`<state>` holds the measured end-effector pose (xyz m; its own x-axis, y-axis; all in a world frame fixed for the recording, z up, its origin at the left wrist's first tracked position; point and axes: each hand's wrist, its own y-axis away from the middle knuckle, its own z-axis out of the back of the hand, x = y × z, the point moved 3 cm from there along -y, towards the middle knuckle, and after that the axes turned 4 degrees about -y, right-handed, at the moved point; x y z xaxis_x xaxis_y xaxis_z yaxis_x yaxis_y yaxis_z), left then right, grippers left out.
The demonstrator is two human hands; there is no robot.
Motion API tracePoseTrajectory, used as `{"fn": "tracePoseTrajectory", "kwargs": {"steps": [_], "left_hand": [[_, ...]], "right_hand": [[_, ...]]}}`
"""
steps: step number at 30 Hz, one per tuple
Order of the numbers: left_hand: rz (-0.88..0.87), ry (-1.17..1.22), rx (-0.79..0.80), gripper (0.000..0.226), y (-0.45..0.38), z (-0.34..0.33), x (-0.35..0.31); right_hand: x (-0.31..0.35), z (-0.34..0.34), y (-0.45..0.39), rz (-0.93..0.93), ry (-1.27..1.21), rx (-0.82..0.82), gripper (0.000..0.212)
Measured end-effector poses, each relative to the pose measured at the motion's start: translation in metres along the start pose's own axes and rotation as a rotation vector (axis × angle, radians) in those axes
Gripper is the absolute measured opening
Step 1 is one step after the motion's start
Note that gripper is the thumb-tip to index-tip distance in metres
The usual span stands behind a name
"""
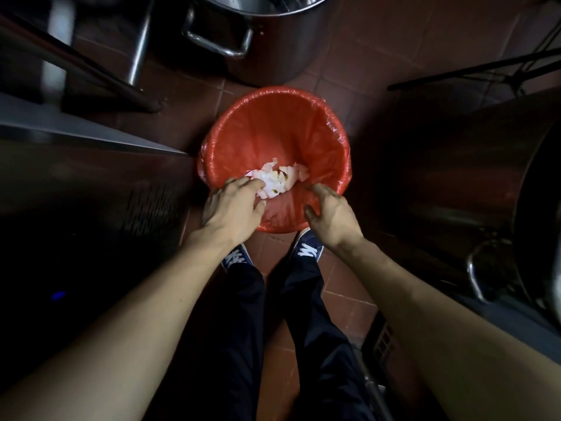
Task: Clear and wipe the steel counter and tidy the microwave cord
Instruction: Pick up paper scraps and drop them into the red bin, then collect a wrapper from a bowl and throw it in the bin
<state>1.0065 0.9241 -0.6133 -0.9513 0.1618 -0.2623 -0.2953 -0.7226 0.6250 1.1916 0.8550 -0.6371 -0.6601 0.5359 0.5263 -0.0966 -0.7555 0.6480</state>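
our left hand [232,205] pinches soiled white tissue [280,179] over the red-lined bin [274,129] at frame center; our right hand [329,212] hangs loose-fingered, holding nothing, at the bin's near rim. a steel pot [261,34] stands above, the steel counter [91,135] edge at left.

I'm seeing a bright red bin liner [274,138], white crumpled paper [280,179] with yellow-brown stains inside it, reddish-brown floor tiles [358,71] around it, navy shoes [306,249] with white laces below.
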Motion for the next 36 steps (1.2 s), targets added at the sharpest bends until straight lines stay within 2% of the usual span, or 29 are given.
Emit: {"fn": "tracePoseTrajectory", "kwargs": {"steps": [8, 15, 22, 30, 36], "left_hand": [[-0.045, -0.043, -0.079, 0.047, 0.064, 0.067, -0.013], [-0.104, -0.055, -0.099, 0.047, 0.156, 0.159, -0.030], [-0.160, -0.048, -0.281, 0.045, 0.236, 0.242, -0.048], [-0.021, 0.144, -0.471, 0.042, 0.301, 0.288, -0.060], [0.107, 0.099, -0.571, 0.044, 0.353, 0.291, -0.066]], "right_hand": [[0.069, 0.041, 0.063, 0.131, 0.255, -0.025, 0.043], [0.161, 0.097, 0.152, 0.204, 0.317, -0.133, 0.040], [0.233, 0.151, 0.230, 0.314, 0.292, -0.278, 0.046], [0.276, 0.206, 0.280, 0.505, 0.291, -0.312, 0.037], [0.298, 0.220, 0.309, 0.702, 0.333, -0.319, 0.042]]}}
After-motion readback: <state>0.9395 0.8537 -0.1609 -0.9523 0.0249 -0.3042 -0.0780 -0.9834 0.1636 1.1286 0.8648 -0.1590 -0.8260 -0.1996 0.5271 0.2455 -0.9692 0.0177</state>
